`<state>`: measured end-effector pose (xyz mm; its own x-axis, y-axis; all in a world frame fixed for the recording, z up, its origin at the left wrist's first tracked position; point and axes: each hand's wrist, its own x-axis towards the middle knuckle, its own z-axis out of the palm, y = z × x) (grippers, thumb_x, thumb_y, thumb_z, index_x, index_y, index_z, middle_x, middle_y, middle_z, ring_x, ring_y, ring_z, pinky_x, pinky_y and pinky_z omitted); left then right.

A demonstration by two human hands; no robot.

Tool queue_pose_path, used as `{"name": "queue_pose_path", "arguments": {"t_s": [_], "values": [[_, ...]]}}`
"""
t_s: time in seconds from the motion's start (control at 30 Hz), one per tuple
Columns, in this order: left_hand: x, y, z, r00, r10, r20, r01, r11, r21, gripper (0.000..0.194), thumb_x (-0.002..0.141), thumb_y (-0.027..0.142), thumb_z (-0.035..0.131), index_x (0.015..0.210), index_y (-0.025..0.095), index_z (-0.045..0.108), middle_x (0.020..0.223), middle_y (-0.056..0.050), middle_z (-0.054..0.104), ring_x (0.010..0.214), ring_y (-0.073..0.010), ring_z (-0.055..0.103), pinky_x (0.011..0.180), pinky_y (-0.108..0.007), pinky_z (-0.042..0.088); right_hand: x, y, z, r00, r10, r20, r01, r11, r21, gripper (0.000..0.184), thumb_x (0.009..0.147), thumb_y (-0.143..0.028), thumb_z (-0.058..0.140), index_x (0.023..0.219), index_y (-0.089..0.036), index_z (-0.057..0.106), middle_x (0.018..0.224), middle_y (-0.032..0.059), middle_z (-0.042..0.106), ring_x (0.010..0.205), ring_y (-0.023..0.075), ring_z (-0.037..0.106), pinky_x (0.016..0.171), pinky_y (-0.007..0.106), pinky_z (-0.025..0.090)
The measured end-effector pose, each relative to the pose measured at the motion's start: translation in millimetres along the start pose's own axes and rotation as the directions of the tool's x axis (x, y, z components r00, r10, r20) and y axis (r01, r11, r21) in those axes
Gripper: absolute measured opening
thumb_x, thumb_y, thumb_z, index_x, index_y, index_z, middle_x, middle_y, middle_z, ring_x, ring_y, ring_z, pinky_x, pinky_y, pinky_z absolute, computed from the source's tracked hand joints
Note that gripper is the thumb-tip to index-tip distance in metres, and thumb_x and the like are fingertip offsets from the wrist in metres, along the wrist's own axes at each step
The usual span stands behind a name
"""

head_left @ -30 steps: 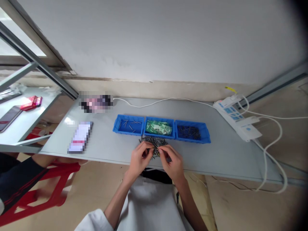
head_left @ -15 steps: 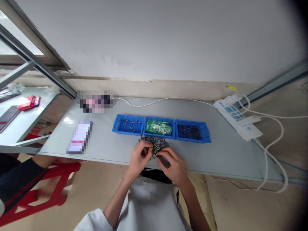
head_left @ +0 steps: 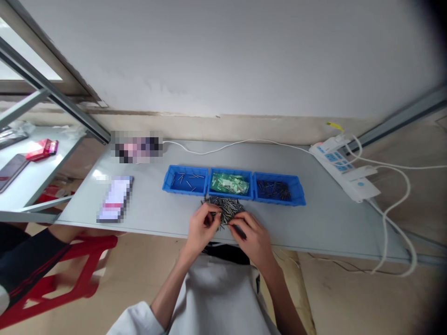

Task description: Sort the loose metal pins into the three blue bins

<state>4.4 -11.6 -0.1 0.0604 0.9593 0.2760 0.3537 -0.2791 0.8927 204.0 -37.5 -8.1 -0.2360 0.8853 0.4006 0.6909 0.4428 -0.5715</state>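
Observation:
A heap of thin metal pins (head_left: 228,208), like screws or nails, lies near the front edge of the table. My left hand (head_left: 203,224) is at the heap's left side, thumb and forefinger pinched together; whatever is between them is too small to make out. On the right side, my right hand (head_left: 252,235) has its thumb and fingertips drawn together against the pins, and what they grip is hidden. Behind the heap stand three joined blue bins: the left bin (head_left: 167,183) with several loose pins, the middle bin (head_left: 230,196) with green-and-clear packets, the right bin (head_left: 298,193) with dark pins.
A phone (head_left: 115,199) lies on the grey table (head_left: 150,209) at left, with a blurred-out object (head_left: 138,150) behind it. A power strip (head_left: 344,167) with white cables (head_left: 407,186) sits at right. Someone's leg (head_left: 31,256) and a red stool (head_left: 87,260) are at lower left.
Both hands stay at the heap with nearly the same pinched fingers. The view has shifted very slightly; the bins and the heap look unchanged.

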Motion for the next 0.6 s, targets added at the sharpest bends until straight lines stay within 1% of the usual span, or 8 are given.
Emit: {"name": "queue_pose_path", "arguments": {"t_s": [0.07,0.2,0.3,0.4,0.6], "values": [[-0.1,0.3,-0.1,1.0,-0.002,0.0,0.002,1.0,0.003,0.007,0.103,0.024,0.064,0.098,0.021,0.069,0.099,-0.004,0.078,0.059,-0.0093,0.056,0.056,-0.022,0.047,-0.1,-0.3,-0.3,1.0,0.005,0.0,-0.005,1.0,0.001,0.011,0.107,-0.023,0.063,0.1,-0.026,0.072,0.1,0.0047,0.072,0.093,0.0214,0.074,0.083,0.033,0.06],[-0.2,0.8,-0.5,1.0,0.006,-0.004,-0.006,1.0,-0.003,0.006,0.102,0.023,0.064,0.097,0.022,0.068,0.099,-0.004,0.078,0.059,-0.0093,0.056,0.055,-0.022,0.046,1.4,-1.7,0.4,1.0,0.014,-0.013,-0.014,1.0,-0.005,0.003,0.106,-0.028,0.068,0.105,-0.026,0.071,0.102,0.0053,0.073,0.094,0.0228,0.075,0.083,0.034,0.06],[-0.1,1.0,-0.6,1.0,0.0,0.003,0.0,1.0,0.007,0.005,0.102,0.022,0.064,0.098,0.022,0.068,0.098,-0.004,0.078,0.059,-0.0096,0.056,0.056,-0.023,0.046,3.0,-2.4,1.9,1.0,0.013,-0.024,-0.013,1.0,-0.022,0.005,0.106,-0.029,0.068,0.108,-0.027,0.072,0.101,0.0053,0.073,0.092,0.0225,0.075,0.081,0.034,0.06],[0.3,1.1,-0.4,1.0,-0.005,0.007,0.005,1.0,0.013,0.006,0.102,0.022,0.064,0.098,0.022,0.068,0.098,-0.004,0.078,0.059,-0.0094,0.056,0.055,-0.022,0.046,3.8,-2.7,3.1,0.999,-0.006,-0.032,0.005,0.999,-0.033,0.007,0.107,-0.028,0.066,0.105,-0.027,0.073,0.096,0.0044,0.072,0.088,0.0212,0.074,0.078,0.033,0.059],[0.4,1.9,-0.5,1.0,-0.004,0.003,0.004,1.0,0.009,0.004,0.1,0.021,0.065,0.097,0.021,0.068,0.098,-0.003,0.079,0.059,-0.0093,0.056,0.056,-0.022,0.047,2.9,-3.1,3.2,0.999,-0.015,-0.031,0.014,0.999,-0.045,0.012,0.108,-0.024,0.065,0.1,-0.027,0.073,0.094,0.0035,0.073,0.088,0.0207,0.073,0.08,0.033,0.058]]}}
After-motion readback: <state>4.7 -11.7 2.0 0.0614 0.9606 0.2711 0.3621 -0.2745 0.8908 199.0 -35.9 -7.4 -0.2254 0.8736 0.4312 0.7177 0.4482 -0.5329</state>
